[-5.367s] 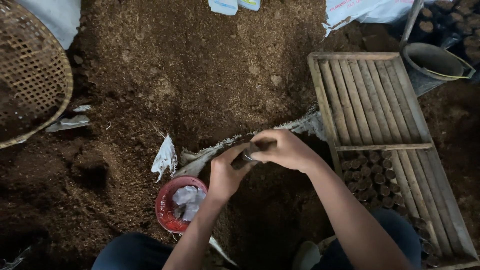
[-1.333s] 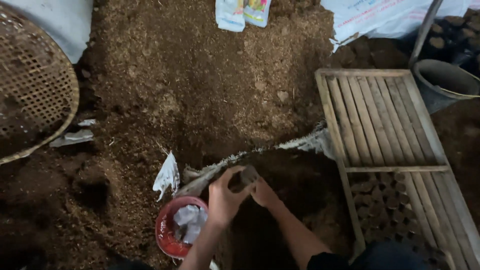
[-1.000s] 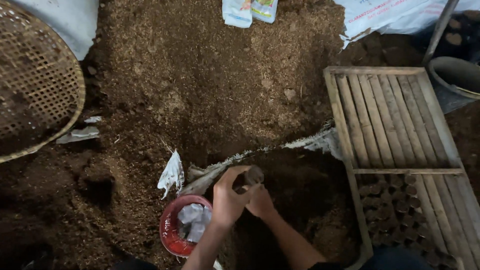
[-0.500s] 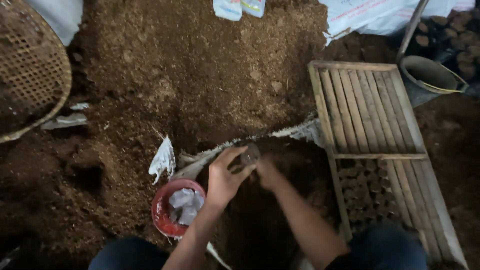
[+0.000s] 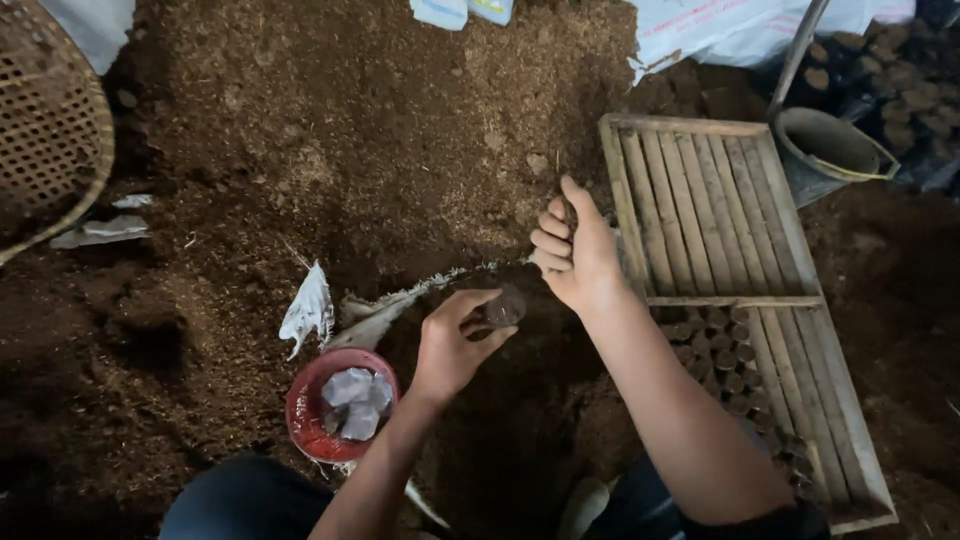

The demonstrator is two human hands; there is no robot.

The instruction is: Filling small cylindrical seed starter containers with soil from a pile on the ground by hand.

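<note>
My left hand point(image 5: 455, 345) holds a small clear plastic bag point(image 5: 503, 306) partly filled with dark soil, over a dug hollow in the soil heap point(image 5: 330, 130). My right hand point(image 5: 575, 250) is raised above and to the right of the bag, its fingers curled into a loose fist; whether it holds soil I cannot tell. Just right of that hand lies a wooden slatted tray point(image 5: 720, 230), and several filled soil bags point(image 5: 720, 345) stand in its near half.
A red bowl point(image 5: 305, 415) with folded plastic bags sits by my left knee. A woven basket point(image 5: 45, 150) lies at far left. A grey bucket point(image 5: 830, 150) and a pole stand at top right, with white sacks point(image 5: 720, 25) behind. Torn plastic scraps point(image 5: 310, 310) lie on the soil.
My right hand has lifted away from the bag and moved up and right towards the tray's edge. The left hand still holds the bag in the same place.
</note>
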